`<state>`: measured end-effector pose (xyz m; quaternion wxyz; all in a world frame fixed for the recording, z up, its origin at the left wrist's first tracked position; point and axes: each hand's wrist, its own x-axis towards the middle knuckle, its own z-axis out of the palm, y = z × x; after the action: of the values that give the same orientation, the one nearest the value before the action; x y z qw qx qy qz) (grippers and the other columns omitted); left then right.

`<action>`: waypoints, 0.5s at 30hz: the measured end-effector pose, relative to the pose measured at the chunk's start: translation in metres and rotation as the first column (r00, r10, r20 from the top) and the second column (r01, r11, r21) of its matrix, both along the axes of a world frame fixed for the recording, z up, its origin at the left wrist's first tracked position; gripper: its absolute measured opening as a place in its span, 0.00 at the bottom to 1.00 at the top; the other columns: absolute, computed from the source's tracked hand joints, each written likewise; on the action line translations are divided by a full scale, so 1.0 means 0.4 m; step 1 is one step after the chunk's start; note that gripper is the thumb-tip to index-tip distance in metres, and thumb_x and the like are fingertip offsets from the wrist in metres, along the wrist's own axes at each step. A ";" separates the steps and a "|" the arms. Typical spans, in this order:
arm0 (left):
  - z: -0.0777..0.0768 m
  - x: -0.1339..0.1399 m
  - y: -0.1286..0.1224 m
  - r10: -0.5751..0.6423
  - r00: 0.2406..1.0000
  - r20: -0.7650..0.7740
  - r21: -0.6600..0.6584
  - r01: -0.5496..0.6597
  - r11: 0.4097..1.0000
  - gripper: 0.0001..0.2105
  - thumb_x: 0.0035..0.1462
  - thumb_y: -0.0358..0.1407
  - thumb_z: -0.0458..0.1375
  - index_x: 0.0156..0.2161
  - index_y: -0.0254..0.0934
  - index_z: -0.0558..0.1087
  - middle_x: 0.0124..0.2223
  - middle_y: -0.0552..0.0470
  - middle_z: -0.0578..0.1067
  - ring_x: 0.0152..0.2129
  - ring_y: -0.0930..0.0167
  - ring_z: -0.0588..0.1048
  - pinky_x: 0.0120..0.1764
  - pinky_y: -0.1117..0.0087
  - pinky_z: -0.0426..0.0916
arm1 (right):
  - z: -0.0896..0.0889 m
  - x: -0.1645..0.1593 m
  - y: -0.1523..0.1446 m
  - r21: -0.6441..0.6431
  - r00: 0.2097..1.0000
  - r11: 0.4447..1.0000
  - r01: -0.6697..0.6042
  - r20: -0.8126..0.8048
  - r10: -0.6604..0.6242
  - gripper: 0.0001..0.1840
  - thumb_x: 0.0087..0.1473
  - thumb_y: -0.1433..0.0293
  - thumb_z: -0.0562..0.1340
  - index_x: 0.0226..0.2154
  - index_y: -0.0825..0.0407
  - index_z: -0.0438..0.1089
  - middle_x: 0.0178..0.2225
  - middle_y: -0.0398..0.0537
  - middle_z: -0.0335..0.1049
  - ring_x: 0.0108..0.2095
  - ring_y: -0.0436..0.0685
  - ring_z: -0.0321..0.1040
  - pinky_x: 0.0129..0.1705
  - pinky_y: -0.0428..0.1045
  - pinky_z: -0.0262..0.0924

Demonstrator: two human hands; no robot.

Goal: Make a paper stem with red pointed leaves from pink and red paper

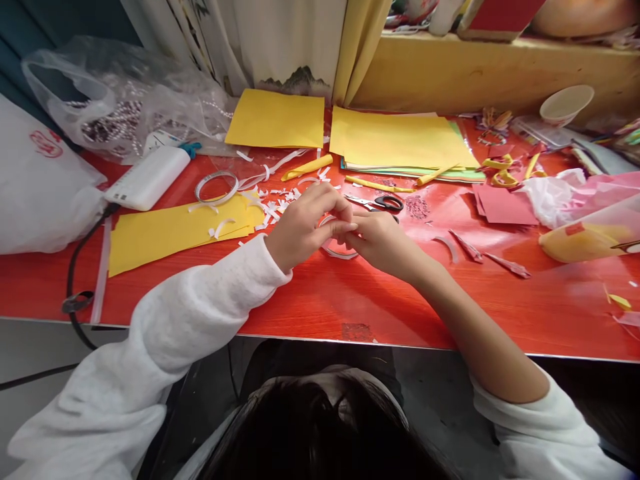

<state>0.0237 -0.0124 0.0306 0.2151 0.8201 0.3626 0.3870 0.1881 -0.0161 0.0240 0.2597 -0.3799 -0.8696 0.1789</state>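
My left hand (309, 223) and my right hand (384, 241) meet above the red table, fingertips pinched together. Whatever small thing lies between them is hidden by the fingers. Directly under the hands shows part of a ring that looks like a roll of tape (341, 253); whether the fingers touch it I cannot tell. Just behind my right hand lie scissors with black handles (389, 202). Small white paper scraps (274, 210) are scattered beside my left hand. Farther left, a second tape roll (216, 188) rests partly over cut yellow paper (175, 237).
Yellow sheets (275, 119) and a stack of coloured paper (400, 140) lie at the back. A white power strip (150, 177) and plastic bags (40, 180) stand left. On the right are red paper squares (505, 203), a wrapped yellow cone (575, 237) and a paper cup (567, 105).
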 end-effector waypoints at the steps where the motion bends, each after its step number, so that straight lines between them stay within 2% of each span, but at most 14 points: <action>1: 0.004 -0.003 -0.001 0.008 1.000 0.021 -0.020 -0.007 1.000 0.06 0.55 0.36 0.57 0.28 0.39 0.68 0.33 0.52 0.71 0.34 0.69 0.70 0.41 0.65 0.65 | 0.001 0.000 0.001 0.003 1.000 1.000 0.011 -0.018 -0.011 0.13 0.53 0.79 0.53 0.21 0.53 0.63 0.22 0.44 0.66 0.23 0.49 0.62 0.26 0.45 0.53; 5: 0.030 -0.020 -0.006 0.084 0.978 0.191 -0.055 -0.074 0.996 0.08 0.56 0.39 0.58 0.28 0.40 0.69 0.32 0.54 0.71 0.33 0.71 0.69 0.41 0.67 0.65 | 0.004 0.008 0.008 -0.009 0.981 0.986 0.167 -0.099 -0.168 0.10 0.55 0.76 0.55 0.23 0.54 0.66 0.21 0.43 0.66 0.23 0.48 0.61 0.27 0.45 0.53; 9: 0.036 -0.025 -0.008 0.184 0.933 0.310 -0.126 -0.151 0.980 0.07 0.56 0.41 0.58 0.31 0.40 0.71 0.35 0.54 0.73 0.34 0.72 0.69 0.39 0.67 0.66 | 0.008 0.008 0.005 -0.054 0.901 0.937 0.345 -0.260 -0.347 0.10 0.57 0.71 0.55 0.27 0.54 0.69 0.21 0.43 0.67 0.24 0.49 0.63 0.30 0.46 0.56; 12: 0.018 -0.013 -0.008 0.173 0.907 0.384 -0.226 -0.090 0.970 0.06 0.56 0.40 0.57 0.34 0.40 0.72 0.36 0.55 0.74 0.35 0.72 0.72 0.38 0.67 0.68 | 0.008 -0.005 -0.007 -0.084 0.830 0.922 0.377 -0.411 -0.377 0.10 0.59 0.68 0.55 0.30 0.53 0.70 0.23 0.43 0.68 0.25 0.49 0.65 0.31 0.46 0.59; 15: -0.001 -0.001 -0.006 0.208 0.898 0.389 -0.318 -0.081 0.945 0.09 0.58 0.42 0.55 0.37 0.39 0.73 0.38 0.54 0.76 0.36 0.72 0.73 0.37 0.67 0.69 | 0.003 -0.018 -0.018 -0.142 0.783 0.929 0.342 -0.503 -0.366 0.10 0.59 0.65 0.56 0.32 0.52 0.70 0.24 0.43 0.68 0.24 0.48 0.67 0.31 0.46 0.62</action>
<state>0.0232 -0.0147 0.0302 0.3772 0.6477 0.4220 0.5100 0.1809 -0.0232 0.0253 0.5061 -0.4788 -0.6755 0.2416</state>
